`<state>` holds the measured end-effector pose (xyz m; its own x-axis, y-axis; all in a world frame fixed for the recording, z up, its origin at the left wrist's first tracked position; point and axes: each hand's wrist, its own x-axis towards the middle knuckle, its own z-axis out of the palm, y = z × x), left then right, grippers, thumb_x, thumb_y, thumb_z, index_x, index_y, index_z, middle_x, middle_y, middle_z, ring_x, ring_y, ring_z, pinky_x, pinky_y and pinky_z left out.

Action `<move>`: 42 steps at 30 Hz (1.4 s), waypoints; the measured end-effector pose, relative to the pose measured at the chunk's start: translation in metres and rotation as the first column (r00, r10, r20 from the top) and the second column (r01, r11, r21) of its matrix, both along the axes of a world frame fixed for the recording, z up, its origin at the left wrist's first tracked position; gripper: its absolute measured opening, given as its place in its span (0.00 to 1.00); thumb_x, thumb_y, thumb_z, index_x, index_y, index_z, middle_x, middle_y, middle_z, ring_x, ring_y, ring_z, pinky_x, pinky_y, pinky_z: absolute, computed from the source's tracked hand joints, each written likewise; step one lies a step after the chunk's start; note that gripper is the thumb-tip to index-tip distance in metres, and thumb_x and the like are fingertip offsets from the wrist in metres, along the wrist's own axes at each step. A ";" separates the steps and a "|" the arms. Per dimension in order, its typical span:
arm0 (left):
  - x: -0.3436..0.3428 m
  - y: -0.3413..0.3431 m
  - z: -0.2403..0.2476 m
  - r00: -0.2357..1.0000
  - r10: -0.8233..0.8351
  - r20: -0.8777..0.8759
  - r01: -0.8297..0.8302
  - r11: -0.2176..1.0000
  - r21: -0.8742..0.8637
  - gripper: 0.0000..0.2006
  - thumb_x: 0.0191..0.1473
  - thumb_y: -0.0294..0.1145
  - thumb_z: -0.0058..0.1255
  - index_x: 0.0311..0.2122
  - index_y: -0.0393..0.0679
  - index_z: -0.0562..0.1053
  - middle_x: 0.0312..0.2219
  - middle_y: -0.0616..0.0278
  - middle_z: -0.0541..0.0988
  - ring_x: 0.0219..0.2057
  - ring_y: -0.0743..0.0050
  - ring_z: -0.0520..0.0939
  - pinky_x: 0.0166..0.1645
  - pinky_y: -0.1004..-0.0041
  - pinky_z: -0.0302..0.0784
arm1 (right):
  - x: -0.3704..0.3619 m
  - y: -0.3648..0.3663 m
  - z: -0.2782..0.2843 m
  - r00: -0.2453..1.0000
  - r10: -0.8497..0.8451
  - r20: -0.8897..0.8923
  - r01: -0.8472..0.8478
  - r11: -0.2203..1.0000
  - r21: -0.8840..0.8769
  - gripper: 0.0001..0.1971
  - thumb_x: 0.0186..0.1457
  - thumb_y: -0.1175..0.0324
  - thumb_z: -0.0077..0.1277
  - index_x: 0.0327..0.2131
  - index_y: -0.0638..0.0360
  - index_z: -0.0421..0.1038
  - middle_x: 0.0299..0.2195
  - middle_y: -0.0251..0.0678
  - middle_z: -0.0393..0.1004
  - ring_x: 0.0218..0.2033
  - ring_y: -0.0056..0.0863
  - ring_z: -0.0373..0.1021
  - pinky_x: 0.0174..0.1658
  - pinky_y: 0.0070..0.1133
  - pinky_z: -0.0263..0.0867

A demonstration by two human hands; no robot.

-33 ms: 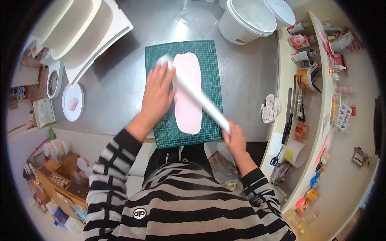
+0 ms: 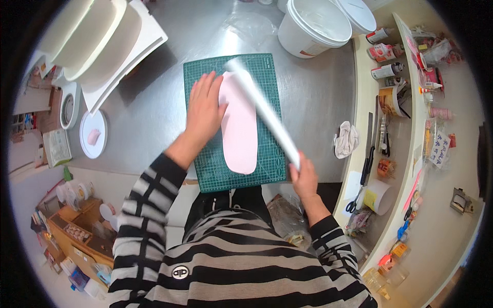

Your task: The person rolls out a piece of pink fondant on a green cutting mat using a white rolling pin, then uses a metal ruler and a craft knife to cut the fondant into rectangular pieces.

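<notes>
A long, rounded sheet of pale pink fondant or dough [image 2: 239,131] lies flat on a green cutting mat [image 2: 205,177]. Slanting over its far right part is a white rolling pin [image 2: 267,114], slightly blurred by motion. My right hand [image 2: 305,179] grips the pin's near end, just off the mat's right edge. The pin's far end is free, near the top of the sheet. My left hand [image 2: 204,114] is open and palm down at the sheet's left edge, fingers pointing away from me and thumb by the pink edge.
The mat rests on a metal table [image 2: 318,113]. White buckets [image 2: 303,41] stand at the back right, and stacked white trays [image 2: 123,61] at the back left. A plate [image 2: 102,134] holding a pink lump [image 2: 93,136] sits left. A crumpled cloth [image 2: 347,139] lies right, beside shelves [image 2: 382,25].
The pin's far end has swung right and away from my left hand, which was by it before. My left hand now lies beside the sheet; my right hand keeps its grip.
</notes>
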<state>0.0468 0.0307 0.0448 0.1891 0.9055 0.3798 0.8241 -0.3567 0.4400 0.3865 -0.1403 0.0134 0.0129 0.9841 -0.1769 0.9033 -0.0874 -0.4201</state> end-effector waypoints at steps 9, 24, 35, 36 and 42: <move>0.042 0.128 -0.065 0.973 -0.099 -0.208 0.004 0.910 -0.415 0.25 0.53 0.37 0.63 0.55 0.41 0.73 0.44 0.48 0.80 0.49 0.42 0.78 0.54 0.51 0.74 | 0.021 0.032 -0.025 0.983 -0.183 -0.010 0.182 0.974 0.138 0.32 0.60 0.72 0.54 0.67 0.58 0.59 0.50 0.50 0.69 0.51 0.51 0.67 0.54 0.37 0.66; 0.008 -0.013 0.164 0.768 -0.631 -0.109 0.628 0.775 -0.068 0.09 0.52 0.30 0.58 0.39 0.46 0.72 0.24 0.61 0.74 0.24 0.60 0.80 0.27 0.63 0.75 | -0.080 0.089 0.009 0.449 -0.083 -0.890 -0.535 0.772 -0.342 0.25 0.57 0.60 0.63 0.55 0.61 0.75 0.51 0.40 0.79 0.52 0.30 0.74 0.58 0.27 0.67; 0.015 0.092 0.037 0.946 -0.324 -0.026 0.274 0.838 -0.472 0.15 0.63 0.43 0.55 0.44 0.40 0.73 0.32 0.47 0.83 0.35 0.47 0.85 0.40 0.59 0.79 | -0.105 0.007 -0.028 0.228 -0.626 -0.745 -0.364 0.655 -0.662 0.19 0.65 0.65 0.53 0.52 0.72 0.73 0.44 0.44 0.80 0.41 0.31 0.78 0.43 0.26 0.77; 0.017 0.100 0.015 0.950 -0.312 -0.015 0.263 0.825 -0.500 0.15 0.63 0.43 0.55 0.44 0.40 0.74 0.33 0.47 0.83 0.36 0.46 0.85 0.41 0.58 0.79 | -0.106 0.010 -0.029 0.215 -0.675 -0.706 -0.359 0.617 -0.700 0.19 0.65 0.65 0.53 0.53 0.72 0.72 0.44 0.45 0.80 0.40 0.31 0.79 0.41 0.27 0.79; 0.020 0.132 -0.050 0.953 -0.301 -0.036 0.240 0.820 -0.519 0.15 0.62 0.42 0.55 0.44 0.39 0.75 0.35 0.46 0.84 0.38 0.45 0.84 0.43 0.56 0.78 | -0.108 0.034 -0.028 0.310 -0.763 -0.567 -0.280 0.497 -0.822 0.19 0.67 0.64 0.51 0.52 0.72 0.72 0.43 0.48 0.80 0.38 0.35 0.80 0.38 0.27 0.81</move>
<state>0.0673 0.1626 -0.0048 0.4681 0.8704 -0.1527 0.7814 -0.3269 0.5316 0.2790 -0.1063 -0.0145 -0.4323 0.4058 -0.8053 -0.0770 -0.9064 -0.4154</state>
